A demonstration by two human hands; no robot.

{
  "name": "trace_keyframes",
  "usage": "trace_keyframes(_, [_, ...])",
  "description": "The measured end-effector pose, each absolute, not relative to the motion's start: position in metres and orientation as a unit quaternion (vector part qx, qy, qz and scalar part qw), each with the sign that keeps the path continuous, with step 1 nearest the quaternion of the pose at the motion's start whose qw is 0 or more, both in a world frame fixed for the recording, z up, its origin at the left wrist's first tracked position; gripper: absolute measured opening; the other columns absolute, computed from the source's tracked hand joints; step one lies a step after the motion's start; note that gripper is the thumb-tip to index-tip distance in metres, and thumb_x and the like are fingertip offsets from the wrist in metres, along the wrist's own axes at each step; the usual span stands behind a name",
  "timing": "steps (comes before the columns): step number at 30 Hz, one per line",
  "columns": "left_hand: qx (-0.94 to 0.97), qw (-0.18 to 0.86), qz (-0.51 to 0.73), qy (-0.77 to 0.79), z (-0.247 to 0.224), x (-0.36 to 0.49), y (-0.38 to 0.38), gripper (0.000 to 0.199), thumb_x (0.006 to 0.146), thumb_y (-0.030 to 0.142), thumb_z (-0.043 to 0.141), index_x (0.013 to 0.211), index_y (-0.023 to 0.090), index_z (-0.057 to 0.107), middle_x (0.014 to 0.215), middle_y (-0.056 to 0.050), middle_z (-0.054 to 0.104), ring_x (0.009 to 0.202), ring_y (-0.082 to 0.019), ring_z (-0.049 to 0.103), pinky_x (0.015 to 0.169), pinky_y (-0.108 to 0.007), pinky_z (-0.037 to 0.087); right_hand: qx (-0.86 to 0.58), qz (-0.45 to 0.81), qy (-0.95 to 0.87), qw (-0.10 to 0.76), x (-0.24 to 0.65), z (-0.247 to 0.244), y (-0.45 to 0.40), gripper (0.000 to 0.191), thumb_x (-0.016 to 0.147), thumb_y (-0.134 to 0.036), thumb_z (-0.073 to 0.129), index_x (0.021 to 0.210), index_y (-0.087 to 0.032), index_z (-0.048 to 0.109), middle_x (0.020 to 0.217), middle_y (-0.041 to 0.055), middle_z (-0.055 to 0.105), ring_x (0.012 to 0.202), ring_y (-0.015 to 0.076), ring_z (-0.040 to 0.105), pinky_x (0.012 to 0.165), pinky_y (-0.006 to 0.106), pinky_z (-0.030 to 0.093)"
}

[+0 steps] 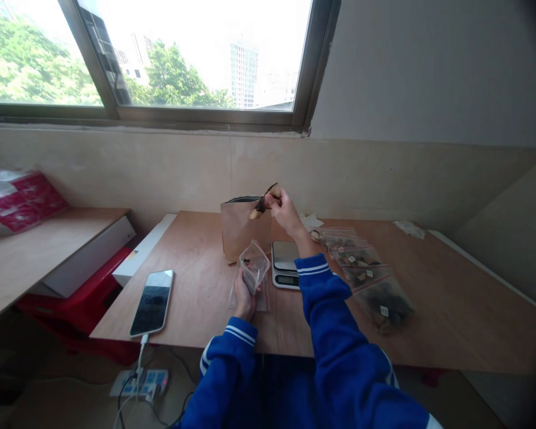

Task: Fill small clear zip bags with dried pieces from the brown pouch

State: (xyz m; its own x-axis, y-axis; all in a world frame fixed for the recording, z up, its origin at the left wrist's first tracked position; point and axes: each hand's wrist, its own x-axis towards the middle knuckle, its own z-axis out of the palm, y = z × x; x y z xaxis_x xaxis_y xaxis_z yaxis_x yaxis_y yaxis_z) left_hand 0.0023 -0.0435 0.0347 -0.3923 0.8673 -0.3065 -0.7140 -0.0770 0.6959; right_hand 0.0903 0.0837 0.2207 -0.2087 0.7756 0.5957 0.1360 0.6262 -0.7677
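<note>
- Head view: the right hand (283, 211) is lifting a flat dried piece (262, 204) in the air, just in front of the top of a kraft paper bag (240, 229).
- The dried piece is showing a long, narrow shape, dark brown through the middle and pale tan toward its lower end; its surface detail is too small to make out.
- The right fingers (273, 199) are pinched shut on the piece's upper end, and the exact grip is hard to see.
- The left hand (245, 296) is closing around the lower part of a clear zip bag (254, 268), holding it upright with a few small dark bits showing inside.
- A digital kitchen scale (284, 265) is sitting between the hands, just beside the right sleeve (326, 292).
- Zip bags of dark pieces (366, 277), with small white labels, are lying in an overlapping row to the right of the scale.
- The plywood table's (455, 316) near edge is running just in front of the hands, with both blue sleeves crossing over it.
- A smartphone (152, 302) is lying near that edge, left of the left hand, with open wood between them.
- More open wood is stretching to the right of the zip bags, out to the table's right edge.
</note>
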Motion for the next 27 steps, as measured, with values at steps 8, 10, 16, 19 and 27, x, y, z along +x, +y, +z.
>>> trace_keyframes(8, [0.107,0.547,0.719,0.415,0.039,0.004,-0.045,0.042,0.085,0.051,0.051,0.1,0.014,0.062,0.066,-0.001,0.058,0.048,-0.01,0.05,0.039,-0.02,0.032,-0.349,0.177,-0.714,0.58,0.065,0.247,0.134,0.042,0.092,-0.057,0.047,0.11,-0.019,0.045,0.103,0.0135,0.064,0.098,0.025,0.062,0.089,0.038,0.048])
trace_keyframes(10, [0.105,0.548,0.721,0.41,0.039,0.004,-0.045,0.038,0.085,0.048,0.051,0.099,0.014,0.061,0.066,-0.001,0.059,0.048,-0.01,0.051,0.038,-0.02,0.031,-0.349,0.162,-0.733,0.561,0.058,0.241,0.135,0.036,0.094,-0.051,0.046,0.113,-0.02,0.044,0.105,0.0136,0.063,0.1,0.0246,0.061,0.089,0.037,0.048])
trace_keyframes(16, [0.121,0.55,0.72,0.406,0.038,0.004,-0.043,0.037,0.083,0.047,0.053,0.095,0.014,0.063,0.063,-0.001,0.059,0.047,-0.011,0.051,0.038,-0.021,0.032,-0.339,0.165,-0.795,0.475,0.048,0.217,0.125,0.023,0.091,-0.027,0.048,0.113,-0.019,0.045,0.109,0.013,0.062,0.102,0.0243,0.059,0.091,0.039,0.046])
trace_keyframes(19, [0.114,0.549,0.718,0.413,0.039,0.005,-0.042,0.035,0.084,0.044,0.052,0.095,0.013,0.064,0.062,-0.002,0.06,0.046,-0.011,0.051,0.036,-0.021,0.031,-0.325,0.156,-0.815,0.454,0.047,0.212,0.12,0.019,0.089,-0.021,0.047,0.108,-0.018,0.047,0.108,0.0131,0.061,0.102,0.0236,0.057,0.091,0.036,0.045])
trace_keyframes(27, [0.104,0.556,0.726,0.392,0.034,0.005,-0.042,0.04,0.082,0.047,0.056,0.097,0.011,0.064,0.066,-0.003,0.062,0.047,-0.01,0.054,0.036,-0.018,0.032,-0.283,0.091,-0.851,0.433,0.049,0.208,0.103,0.016,0.088,-0.016,0.043,0.103,-0.018,0.05,0.103,0.0123,0.058,0.101,0.0258,0.051,0.094,0.038,0.041])
